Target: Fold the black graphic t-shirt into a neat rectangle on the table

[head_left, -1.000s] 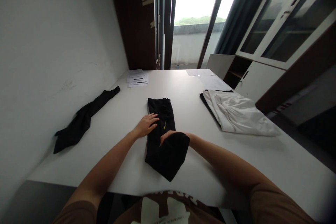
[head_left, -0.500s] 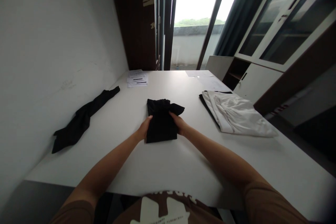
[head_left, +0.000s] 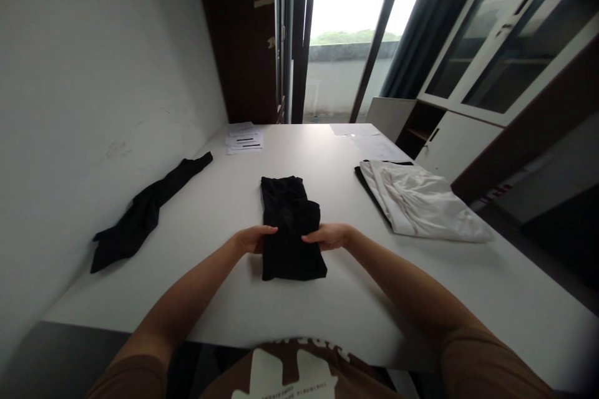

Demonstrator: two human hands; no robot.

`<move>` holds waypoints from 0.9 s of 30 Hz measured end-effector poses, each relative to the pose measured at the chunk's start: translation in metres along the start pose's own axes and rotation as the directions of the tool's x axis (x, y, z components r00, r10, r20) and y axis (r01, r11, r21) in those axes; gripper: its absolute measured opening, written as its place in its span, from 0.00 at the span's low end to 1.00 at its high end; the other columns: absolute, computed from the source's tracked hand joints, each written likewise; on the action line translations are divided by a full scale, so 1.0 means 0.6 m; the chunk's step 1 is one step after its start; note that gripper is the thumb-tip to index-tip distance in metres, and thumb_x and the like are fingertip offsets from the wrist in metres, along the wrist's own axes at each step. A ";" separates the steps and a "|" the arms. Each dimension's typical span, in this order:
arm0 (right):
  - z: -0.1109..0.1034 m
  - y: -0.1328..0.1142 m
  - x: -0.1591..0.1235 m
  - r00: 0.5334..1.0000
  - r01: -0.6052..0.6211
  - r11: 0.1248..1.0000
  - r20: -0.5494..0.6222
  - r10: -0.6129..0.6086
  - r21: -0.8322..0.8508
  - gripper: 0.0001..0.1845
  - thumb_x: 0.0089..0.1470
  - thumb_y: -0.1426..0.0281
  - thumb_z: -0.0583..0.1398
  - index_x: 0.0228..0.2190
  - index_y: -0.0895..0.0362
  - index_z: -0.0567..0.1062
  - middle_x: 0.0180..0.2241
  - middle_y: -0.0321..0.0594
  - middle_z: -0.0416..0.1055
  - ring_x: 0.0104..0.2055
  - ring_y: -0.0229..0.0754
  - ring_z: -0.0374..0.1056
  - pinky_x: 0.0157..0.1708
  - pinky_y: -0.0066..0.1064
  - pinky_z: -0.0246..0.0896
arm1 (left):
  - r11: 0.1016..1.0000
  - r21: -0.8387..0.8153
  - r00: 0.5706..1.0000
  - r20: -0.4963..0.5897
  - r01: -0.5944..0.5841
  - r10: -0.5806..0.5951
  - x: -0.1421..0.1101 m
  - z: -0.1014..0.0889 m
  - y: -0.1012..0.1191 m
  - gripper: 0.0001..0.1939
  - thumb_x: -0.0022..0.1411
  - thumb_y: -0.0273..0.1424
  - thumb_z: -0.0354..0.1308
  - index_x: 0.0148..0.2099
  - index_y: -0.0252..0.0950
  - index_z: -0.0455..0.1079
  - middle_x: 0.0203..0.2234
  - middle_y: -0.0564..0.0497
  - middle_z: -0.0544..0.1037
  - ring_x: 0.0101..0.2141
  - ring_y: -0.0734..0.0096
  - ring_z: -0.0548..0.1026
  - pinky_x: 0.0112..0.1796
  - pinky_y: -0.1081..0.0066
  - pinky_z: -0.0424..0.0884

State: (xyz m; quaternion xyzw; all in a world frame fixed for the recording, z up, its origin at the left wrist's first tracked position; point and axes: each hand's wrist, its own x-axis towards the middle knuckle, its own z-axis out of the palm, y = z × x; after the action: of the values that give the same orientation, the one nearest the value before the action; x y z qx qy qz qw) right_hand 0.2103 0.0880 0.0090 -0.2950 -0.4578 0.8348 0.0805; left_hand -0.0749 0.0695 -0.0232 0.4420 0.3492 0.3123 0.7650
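A black folded garment [head_left: 292, 259] lies in the middle of the white table, its far end narrower and one flap bulging on the right. My left hand [head_left: 256, 239] grips its left edge, thumb on top and fingers under the cloth. On the opposite edge my right hand [head_left: 328, 236] holds it the same way, thumb pressed on the fabric. What kind of garment it is, I cannot tell.
Along the wall at left lies a crumpled black cloth [head_left: 140, 215]. A white folded garment [head_left: 416, 199] rests over a black one at right. Papers [head_left: 244, 140] are stacked at the far left, and loose sheets [head_left: 374, 144] lie at the far right of the table [head_left: 224, 318].
Both hands have come nearer to me, drawing the near part of the black garment along. Its right flap, which stuck out sideways, now lies over the cloth.
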 end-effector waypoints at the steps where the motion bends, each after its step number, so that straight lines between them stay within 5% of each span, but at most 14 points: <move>1: -0.001 0.001 -0.006 1.000 0.002 1.000 0.009 -0.002 0.002 0.17 0.57 0.67 0.71 0.45 0.62 0.79 0.39 0.46 0.82 0.41 0.46 0.80 0.49 0.39 0.77 | 1.000 -0.006 1.000 0.022 0.016 -0.016 -0.001 -0.001 0.002 0.13 0.62 0.35 0.66 0.45 0.31 0.79 0.33 0.40 0.85 0.44 0.43 0.83 0.51 0.51 0.76; 4: -0.003 -0.006 -0.013 0.999 0.030 0.999 -0.038 -0.030 0.010 0.19 0.59 0.65 0.69 0.49 0.63 0.78 0.43 0.49 0.81 0.43 0.48 0.80 0.51 0.41 0.76 | 0.998 -0.065 0.999 0.033 0.018 -0.016 0.004 0.000 0.016 0.13 0.63 0.35 0.66 0.47 0.31 0.79 0.36 0.40 0.85 0.47 0.45 0.82 0.53 0.52 0.74; 7: -0.007 -0.016 -0.010 0.992 0.075 0.997 -0.104 -0.075 -0.002 0.21 0.59 0.64 0.69 0.50 0.63 0.77 0.45 0.51 0.80 0.47 0.49 0.79 0.54 0.42 0.74 | 0.981 -0.134 0.985 -0.125 -0.138 0.122 0.019 0.007 0.029 0.14 0.63 0.34 0.66 0.49 0.32 0.77 0.41 0.40 0.84 0.48 0.49 0.81 0.56 0.53 0.74; 11: -0.013 -0.013 0.007 0.972 0.166 0.986 -0.165 -0.166 -0.014 0.20 0.55 0.64 0.72 0.46 0.62 0.79 0.45 0.49 0.80 0.49 0.49 0.78 0.58 0.41 0.71 | 0.940 -0.169 0.911 -0.345 -0.296 0.224 0.041 0.010 0.032 0.16 0.63 0.34 0.66 0.52 0.34 0.75 0.47 0.42 0.83 0.49 0.53 0.81 0.57 0.55 0.73; 18: 0.001 0.002 0.030 0.931 0.194 0.981 -0.311 -0.190 -0.017 0.24 0.49 0.61 0.75 0.44 0.58 0.78 0.46 0.47 0.80 0.48 0.48 0.78 0.57 0.42 0.72 | 0.936 -0.205 0.858 -0.489 -0.287 0.157 0.061 -0.010 0.023 0.17 0.66 0.38 0.61 0.53 0.35 0.75 0.48 0.42 0.83 0.51 0.53 0.80 0.57 0.55 0.74; 22: 0.010 -0.005 0.020 0.959 0.168 0.960 -0.188 -0.211 -0.222 0.27 0.46 0.60 0.76 0.45 0.58 0.79 0.44 0.45 0.81 0.49 0.50 0.77 0.56 0.42 0.72 | 0.937 -0.173 0.854 -0.486 -0.304 0.187 0.063 -0.011 0.021 0.17 0.65 0.38 0.63 0.52 0.34 0.76 0.47 0.41 0.83 0.50 0.53 0.80 0.57 0.55 0.73; 27: 0.021 -0.008 0.009 0.994 0.111 0.949 0.032 -0.107 -0.294 0.27 0.46 0.58 0.75 0.45 0.59 0.80 0.44 0.44 0.81 0.50 0.49 0.77 0.54 0.40 0.73 | 0.907 -0.074 0.777 -0.547 -0.415 0.311 0.055 -0.003 0.024 0.15 0.63 0.37 0.66 0.48 0.33 0.77 0.44 0.43 0.84 0.48 0.57 0.81 0.57 0.59 0.73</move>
State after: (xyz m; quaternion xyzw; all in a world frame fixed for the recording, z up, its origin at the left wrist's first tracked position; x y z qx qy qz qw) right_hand 0.1983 0.0838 0.0159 -0.2714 -0.5936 0.7536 0.0779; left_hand -0.0603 0.1026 -0.0194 0.3243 0.4199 0.5945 0.6042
